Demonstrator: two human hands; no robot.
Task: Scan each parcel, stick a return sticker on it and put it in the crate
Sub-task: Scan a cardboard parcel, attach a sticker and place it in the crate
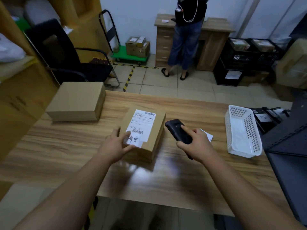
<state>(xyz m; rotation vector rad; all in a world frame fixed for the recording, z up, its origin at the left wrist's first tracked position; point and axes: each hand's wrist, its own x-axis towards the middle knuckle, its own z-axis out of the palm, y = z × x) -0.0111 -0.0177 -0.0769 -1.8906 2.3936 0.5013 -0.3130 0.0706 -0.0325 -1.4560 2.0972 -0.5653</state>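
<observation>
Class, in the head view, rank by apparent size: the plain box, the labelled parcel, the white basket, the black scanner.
1. plain box
2. labelled parcel and white basket: too alike to rank
3. black scanner, smallest, partly hidden by the right hand

Long wood-grain laminate table with a glossy top; sitting on it: a plain brown cardboard box at the far left corner; a smaller brown cardboard parcel with a white shipping label around the middle; a white perforated plastic basket near the right edge; a white paper slip lying flat between parcel and basket.
</observation>
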